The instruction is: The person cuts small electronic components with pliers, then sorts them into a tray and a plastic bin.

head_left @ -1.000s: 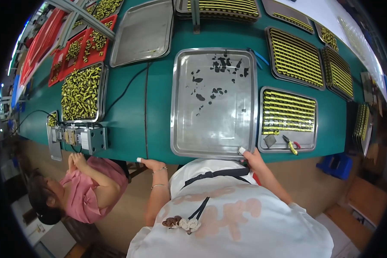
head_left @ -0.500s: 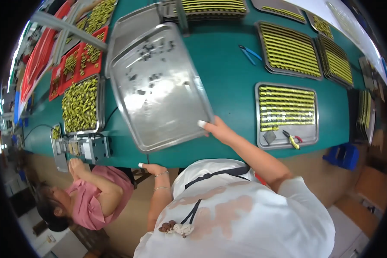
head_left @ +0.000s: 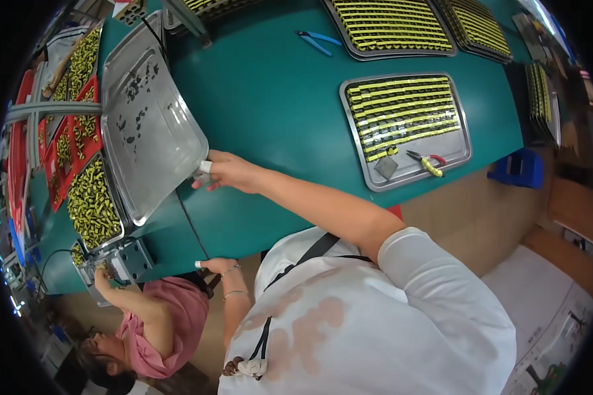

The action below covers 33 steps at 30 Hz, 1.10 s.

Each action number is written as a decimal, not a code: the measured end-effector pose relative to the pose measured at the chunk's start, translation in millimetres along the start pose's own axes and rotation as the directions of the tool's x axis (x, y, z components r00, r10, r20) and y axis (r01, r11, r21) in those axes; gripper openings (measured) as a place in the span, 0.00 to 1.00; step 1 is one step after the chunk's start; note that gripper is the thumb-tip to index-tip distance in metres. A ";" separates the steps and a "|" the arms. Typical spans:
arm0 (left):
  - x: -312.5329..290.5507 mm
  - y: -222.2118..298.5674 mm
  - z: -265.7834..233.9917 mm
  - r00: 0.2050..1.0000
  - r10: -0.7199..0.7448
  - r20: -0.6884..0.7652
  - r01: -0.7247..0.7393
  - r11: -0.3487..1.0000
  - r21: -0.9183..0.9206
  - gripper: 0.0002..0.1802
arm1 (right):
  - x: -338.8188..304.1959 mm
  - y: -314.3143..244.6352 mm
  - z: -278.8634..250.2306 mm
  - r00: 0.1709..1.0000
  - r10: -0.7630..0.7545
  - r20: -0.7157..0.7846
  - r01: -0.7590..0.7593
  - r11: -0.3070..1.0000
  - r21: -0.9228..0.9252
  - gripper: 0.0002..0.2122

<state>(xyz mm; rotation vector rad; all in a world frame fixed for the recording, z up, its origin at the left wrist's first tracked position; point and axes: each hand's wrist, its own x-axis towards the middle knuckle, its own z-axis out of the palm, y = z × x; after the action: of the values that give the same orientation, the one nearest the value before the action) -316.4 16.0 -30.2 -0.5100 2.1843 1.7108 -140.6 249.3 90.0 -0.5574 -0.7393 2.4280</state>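
Far left on the green bench (head_left: 277,99), the steel tray (head_left: 148,131) lies tilted. The left hand (head_left: 216,265) rests, fingers curled, on the near bench edge, holding nothing. The right hand (head_left: 227,172) pinches the tray's near-right corner.

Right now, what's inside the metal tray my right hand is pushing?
Inside the metal tray, small dark pieces lie scattered, mostly toward its far end. The right hand grips its near corner, hiding that bit. What lies under it is covered.

Factory assembly line: long green workbench (head_left: 277,99), metal trays (head_left: 408,125) of yellow parts, seated co-worker (head_left: 151,322).
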 end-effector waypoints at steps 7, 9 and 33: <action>16.8 -6.4 4.0 0.999 0.020 -0.039 -0.020 1.000 -0.007 0.45 | 10.6 -33.7 -30.4 0.989 -0.005 0.145 0.067 0.902 -0.426 0.26; 20.0 -0.3 3.0 0.998 0.025 -0.052 -0.026 1.000 -0.015 0.46 | 14.2 -59.1 -36.1 0.994 0.016 0.111 0.052 0.811 -0.583 0.28; -14.8 57.4 -16.4 0.983 -0.145 -0.116 0.155 0.985 0.078 0.48 | 62.2 -317.8 136.8 0.439 -0.722 0.535 -0.213 -0.662 -0.719 0.08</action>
<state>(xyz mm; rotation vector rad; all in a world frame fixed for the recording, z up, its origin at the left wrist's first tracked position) -330.5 13.9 29.6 -0.7419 2.2216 1.5359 -142.1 458.4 372.7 -1.0589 -2.0579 -0.3506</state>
